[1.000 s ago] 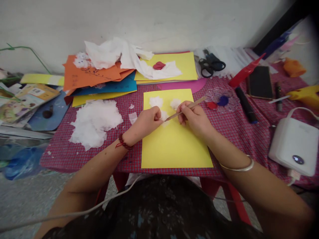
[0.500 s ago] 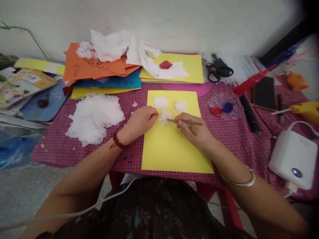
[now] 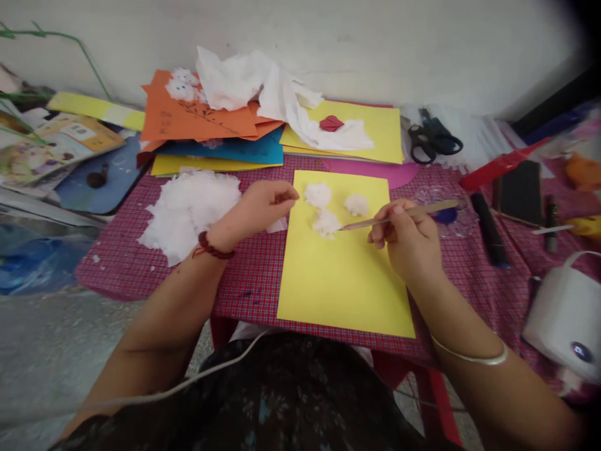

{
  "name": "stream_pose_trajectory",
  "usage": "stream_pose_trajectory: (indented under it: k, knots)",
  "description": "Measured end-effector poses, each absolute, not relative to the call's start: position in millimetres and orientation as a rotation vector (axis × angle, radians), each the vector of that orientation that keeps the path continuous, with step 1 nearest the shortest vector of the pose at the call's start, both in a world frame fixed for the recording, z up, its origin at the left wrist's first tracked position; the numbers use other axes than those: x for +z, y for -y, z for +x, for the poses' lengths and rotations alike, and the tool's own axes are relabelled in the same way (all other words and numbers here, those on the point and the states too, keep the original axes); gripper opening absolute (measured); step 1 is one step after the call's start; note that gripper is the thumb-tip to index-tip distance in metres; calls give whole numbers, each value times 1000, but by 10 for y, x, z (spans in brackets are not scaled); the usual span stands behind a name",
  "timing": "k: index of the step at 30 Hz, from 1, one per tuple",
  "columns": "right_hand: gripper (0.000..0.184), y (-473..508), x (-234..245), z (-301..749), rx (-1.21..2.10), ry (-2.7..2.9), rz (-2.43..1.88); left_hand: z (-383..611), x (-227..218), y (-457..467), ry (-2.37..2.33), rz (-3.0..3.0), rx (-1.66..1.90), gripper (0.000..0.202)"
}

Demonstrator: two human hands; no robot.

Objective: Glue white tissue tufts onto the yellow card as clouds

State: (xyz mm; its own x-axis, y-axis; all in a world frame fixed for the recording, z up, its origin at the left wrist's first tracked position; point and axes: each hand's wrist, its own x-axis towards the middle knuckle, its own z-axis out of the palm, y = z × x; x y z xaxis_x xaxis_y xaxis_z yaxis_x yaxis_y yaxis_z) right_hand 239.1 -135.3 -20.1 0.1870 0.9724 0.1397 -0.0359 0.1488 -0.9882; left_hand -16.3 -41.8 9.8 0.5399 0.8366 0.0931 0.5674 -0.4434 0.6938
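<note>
A sheet of yellow paper (image 3: 347, 282) lies on the checked tablecloth in front of me. Near its top are three white tissue-like tufts: an upper left tuft (image 3: 318, 195), a right tuft (image 3: 357, 205) and a lower tuft (image 3: 327, 223). My right hand (image 3: 416, 241) holds a thin wooden stick (image 3: 439, 207), its dark tip at the edge of the lower tuft. Just left of the sheet, my left hand (image 3: 263, 203) is raised with thumb and fingers apart, holding nothing. Behind its wrist spreads a pile of white tissue pieces (image 3: 192, 197).
Stacked coloured papers (image 3: 197, 119) and crumpled tissue (image 3: 244, 78) lie along the wall. To the right are black scissors (image 3: 434, 141), a clear dish (image 3: 457, 225) with blue in it, a black marker (image 3: 489, 228), a red pointed object (image 3: 502, 166) and a white device (image 3: 566, 313).
My left hand has lifted off the sheet's left edge and its fingers have parted. My right hand has drawn back rightward, the stick now showing longer. The view has shifted slightly.
</note>
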Motion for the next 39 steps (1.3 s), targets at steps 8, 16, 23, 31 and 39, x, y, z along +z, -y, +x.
stream_pose_trajectory:
  k: [8,16,23,31,39]
  knots:
    - [22,1379,-227,2354,1091,1131,-1150,-591,263,636,-1178,2628,200,22]
    - [24,1378,-245,2334,1071,1205,-1154,-462,-65,833,-1421,2832,181,25]
    - [23,1384,-253,2338,1074,1228,-1135,-549,12,715,-1491,2445,391,27]
    - [30,1416,-174,2279,1002,1370,-1201,-292,514,565,-1342,2107,698,20]
    - [32,1412,-145,2293,937,1363,-1212,8,242,522,-979,1607,569,11]
